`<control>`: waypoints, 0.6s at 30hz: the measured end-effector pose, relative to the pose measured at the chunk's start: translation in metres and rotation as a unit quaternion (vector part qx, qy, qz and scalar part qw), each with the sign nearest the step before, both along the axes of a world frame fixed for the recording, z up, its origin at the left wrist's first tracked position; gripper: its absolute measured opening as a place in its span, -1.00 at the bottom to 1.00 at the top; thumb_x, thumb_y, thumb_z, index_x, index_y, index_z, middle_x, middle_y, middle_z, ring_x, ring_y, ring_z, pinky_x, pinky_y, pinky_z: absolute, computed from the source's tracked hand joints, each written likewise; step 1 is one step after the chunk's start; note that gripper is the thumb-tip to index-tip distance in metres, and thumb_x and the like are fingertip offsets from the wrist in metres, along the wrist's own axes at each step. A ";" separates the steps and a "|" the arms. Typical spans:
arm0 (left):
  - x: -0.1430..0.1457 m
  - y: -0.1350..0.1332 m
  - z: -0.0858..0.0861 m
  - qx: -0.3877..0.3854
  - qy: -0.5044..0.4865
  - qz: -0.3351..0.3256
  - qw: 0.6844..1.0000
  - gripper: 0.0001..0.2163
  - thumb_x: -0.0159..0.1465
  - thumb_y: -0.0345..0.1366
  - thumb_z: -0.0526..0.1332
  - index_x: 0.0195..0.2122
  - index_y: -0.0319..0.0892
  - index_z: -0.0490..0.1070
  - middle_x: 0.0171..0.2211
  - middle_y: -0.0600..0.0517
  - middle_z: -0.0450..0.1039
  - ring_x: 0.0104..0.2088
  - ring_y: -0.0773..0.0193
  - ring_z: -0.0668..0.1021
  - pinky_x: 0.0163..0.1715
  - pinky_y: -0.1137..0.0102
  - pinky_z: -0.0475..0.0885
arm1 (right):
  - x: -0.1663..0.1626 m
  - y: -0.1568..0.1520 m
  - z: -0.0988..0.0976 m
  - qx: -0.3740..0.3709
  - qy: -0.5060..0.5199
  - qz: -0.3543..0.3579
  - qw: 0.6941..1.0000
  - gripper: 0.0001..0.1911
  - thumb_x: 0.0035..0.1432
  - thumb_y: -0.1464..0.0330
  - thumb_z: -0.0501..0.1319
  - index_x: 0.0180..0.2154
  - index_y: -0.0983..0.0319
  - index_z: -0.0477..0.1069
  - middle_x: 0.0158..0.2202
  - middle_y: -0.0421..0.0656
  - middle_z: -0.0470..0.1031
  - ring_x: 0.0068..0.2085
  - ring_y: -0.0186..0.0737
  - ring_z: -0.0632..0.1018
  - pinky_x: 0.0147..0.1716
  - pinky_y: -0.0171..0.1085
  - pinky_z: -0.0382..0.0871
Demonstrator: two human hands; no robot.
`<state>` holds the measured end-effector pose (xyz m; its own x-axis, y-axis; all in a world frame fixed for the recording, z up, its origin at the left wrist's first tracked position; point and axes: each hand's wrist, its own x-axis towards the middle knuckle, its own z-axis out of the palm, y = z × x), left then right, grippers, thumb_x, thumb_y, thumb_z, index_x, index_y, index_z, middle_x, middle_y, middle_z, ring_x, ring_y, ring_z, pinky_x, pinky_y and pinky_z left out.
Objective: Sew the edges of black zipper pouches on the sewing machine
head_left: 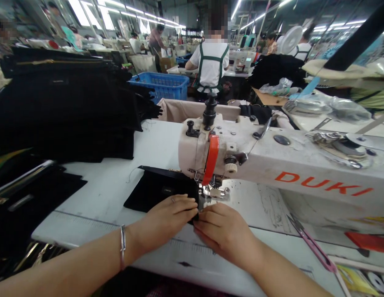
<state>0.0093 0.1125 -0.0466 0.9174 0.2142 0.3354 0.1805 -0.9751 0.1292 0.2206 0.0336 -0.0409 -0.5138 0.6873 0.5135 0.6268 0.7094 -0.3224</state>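
Observation:
A black fabric piece (157, 187) lies on the white sewing table (117, 185), its right end under the presser foot (215, 193) of a white DUKI sewing machine (303, 165). My left hand (167, 218) lies on the fabric's near edge, fingers stretched flat and pointing right towards the foot. My right hand (224, 231) sits just in front of the foot, fingers curled and pressed on the fabric's end. The two hands' fingertips nearly touch. A metal bangle (122, 246) is on my left wrist.
A tall stack of black fabric pieces (64, 107) stands at the left. Pink thread snips (312, 245) lie at the right front. A blue basket (162, 84) and a person in white with green straps (210, 66) are behind the machine.

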 end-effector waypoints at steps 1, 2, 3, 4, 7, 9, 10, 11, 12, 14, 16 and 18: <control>0.001 0.000 0.000 0.003 0.005 -0.001 1.000 -0.74 0.41 -0.51 0.01 0.06 -0.28 0.35 0.06 -0.06 0.44 0.13 0.23 0.43 0.23 0.22 0.36 | 0.000 0.000 0.001 -0.002 0.002 0.001 1.000 -0.85 0.34 0.47 0.14 -0.15 0.27 0.49 -0.29 -0.13 0.56 -0.18 -0.20 0.54 -0.17 -0.20 0.46; 0.001 0.001 -0.001 0.004 0.009 -0.001 1.000 -0.76 0.41 -0.49 0.02 0.04 -0.27 0.35 0.06 -0.05 0.44 0.12 0.24 0.43 0.23 0.23 0.36 | 0.000 0.000 0.001 -0.006 0.002 0.001 1.000 -0.85 0.34 0.47 0.14 -0.15 0.27 0.49 -0.29 -0.13 0.56 -0.18 -0.20 0.54 -0.17 -0.20 0.46; 0.001 0.003 -0.001 0.004 0.013 -0.003 1.000 -0.78 0.41 -0.48 0.04 0.03 -0.26 0.36 0.06 -0.04 0.44 0.12 0.24 0.43 0.24 0.24 0.35 | 0.000 -0.001 0.002 -0.009 0.002 0.002 1.000 -0.85 0.34 0.47 0.14 -0.16 0.27 0.49 -0.30 -0.13 0.56 -0.18 -0.20 0.53 -0.17 -0.20 0.46; 0.001 0.005 -0.002 0.006 0.018 -0.005 1.000 -0.78 0.40 -0.47 0.05 0.03 -0.25 0.36 0.06 -0.04 0.43 0.13 0.24 0.43 0.25 0.24 0.33 | 0.000 -0.001 0.002 -0.013 0.002 0.001 1.000 -0.85 0.34 0.47 0.13 -0.16 0.27 0.49 -0.30 -0.13 0.56 -0.18 -0.20 0.53 -0.17 -0.20 0.46; 0.002 0.013 -0.003 0.017 0.028 -0.008 0.999 -0.77 0.40 -0.46 0.08 0.05 -0.25 0.35 0.08 -0.05 0.41 0.17 0.23 0.39 0.30 0.24 0.25 | 0.000 -0.002 0.001 -0.024 0.006 -0.005 1.000 -0.85 0.34 0.46 0.13 -0.14 0.26 0.48 -0.29 -0.13 0.56 -0.18 -0.20 0.53 -0.17 -0.20 0.45; 0.003 0.018 -0.003 0.028 0.020 -0.015 0.999 -0.78 0.40 -0.46 0.09 0.05 -0.26 0.35 0.07 -0.05 0.42 0.19 0.24 0.37 0.30 0.25 0.23 | 0.000 -0.001 0.000 -0.034 0.002 -0.011 0.999 -0.84 0.34 0.46 0.14 -0.13 0.26 0.48 -0.29 -0.12 0.56 -0.18 -0.19 0.52 -0.18 -0.19 0.44; 0.003 0.020 -0.002 0.030 0.011 -0.019 0.999 -0.79 0.41 -0.46 0.08 0.04 -0.26 0.36 0.05 -0.03 0.44 0.18 0.24 0.37 0.30 0.26 0.23 | 0.000 -0.001 0.000 -0.039 -0.003 -0.011 0.999 -0.84 0.34 0.46 0.14 -0.12 0.25 0.48 -0.29 -0.12 0.55 -0.18 -0.19 0.52 -0.17 -0.19 0.44; 0.004 0.022 -0.002 0.029 0.002 -0.024 0.999 -0.80 0.41 -0.46 0.08 0.02 -0.26 0.37 0.03 -0.02 0.46 0.17 0.25 0.38 0.29 0.27 0.23 | 0.001 -0.001 0.001 -0.042 -0.007 -0.009 0.999 -0.84 0.34 0.46 0.14 -0.12 0.25 0.48 -0.28 -0.12 0.55 -0.18 -0.18 0.52 -0.17 -0.18 0.43; 0.004 0.023 -0.001 0.025 -0.005 -0.029 0.999 -0.81 0.41 -0.45 0.08 0.00 -0.25 0.38 0.00 -0.01 0.47 0.15 0.26 0.40 0.29 0.28 0.23 | 0.001 -0.001 0.001 -0.046 -0.011 -0.006 0.999 -0.83 0.33 0.46 0.13 -0.12 0.25 0.48 -0.27 -0.12 0.56 -0.17 -0.18 0.52 -0.16 -0.17 0.43; 0.003 0.025 0.001 0.008 -0.012 -0.037 0.999 -0.84 0.40 -0.45 0.10 -0.04 -0.24 0.40 -0.03 0.00 0.49 0.11 0.29 0.43 0.28 0.30 0.23 | 0.004 0.000 0.003 -0.049 -0.011 0.004 0.999 -0.83 0.33 0.47 0.13 -0.12 0.25 0.48 -0.25 -0.12 0.56 -0.14 -0.17 0.52 -0.13 -0.16 0.42; 0.002 0.025 0.001 -0.013 -0.006 -0.041 0.999 -0.85 0.39 -0.47 0.12 -0.06 -0.23 0.41 -0.04 0.02 0.50 0.07 0.30 0.45 0.28 0.29 0.23 | 0.006 -0.001 0.004 -0.056 -0.008 0.007 0.998 -0.84 0.32 0.46 0.14 -0.14 0.25 0.48 -0.23 -0.12 0.56 -0.14 -0.16 0.51 -0.12 -0.14 0.42; 0.001 0.025 0.000 -0.031 0.002 -0.039 0.999 -0.84 0.38 -0.48 0.13 -0.06 -0.22 0.41 -0.04 0.02 0.50 0.04 0.30 0.46 0.25 0.27 0.25 | 0.009 -0.001 0.004 -0.066 -0.005 -0.006 0.998 -0.85 0.32 0.44 0.13 -0.17 0.23 0.48 -0.23 -0.12 0.56 -0.17 -0.17 0.51 -0.14 -0.14 0.42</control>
<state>0.0101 0.1378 -0.0463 0.9331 0.1632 0.3203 0.1055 -0.9761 0.1900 0.2295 0.0324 -0.0371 -0.5094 0.7548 0.4133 0.6393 0.6534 -0.4054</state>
